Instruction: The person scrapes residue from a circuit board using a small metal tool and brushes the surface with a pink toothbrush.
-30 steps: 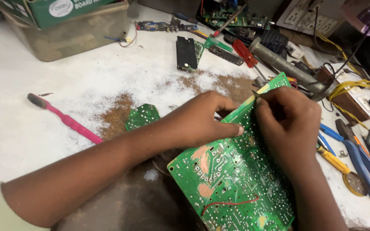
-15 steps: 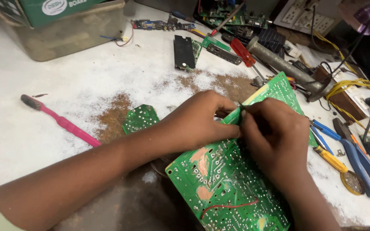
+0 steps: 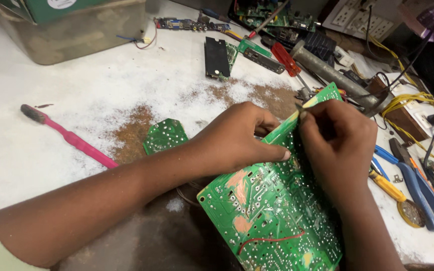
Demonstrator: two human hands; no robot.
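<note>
head view: both hands [image 3: 237, 138] grip a green, solder-dotted circuit board [image 3: 272, 211].

Two bare hands, left hand [image 3: 237, 138] and right hand [image 3: 340, 145], one large green printed circuit board [image 3: 272, 211] near, one small green circuit board piece [image 3: 164, 135] at left, one pink-handled brush [image 3: 71, 138] far left, one red-handled screwdriver [image 3: 285, 57] far right, one black rectangular module [image 3: 217, 56] far centre
</note>
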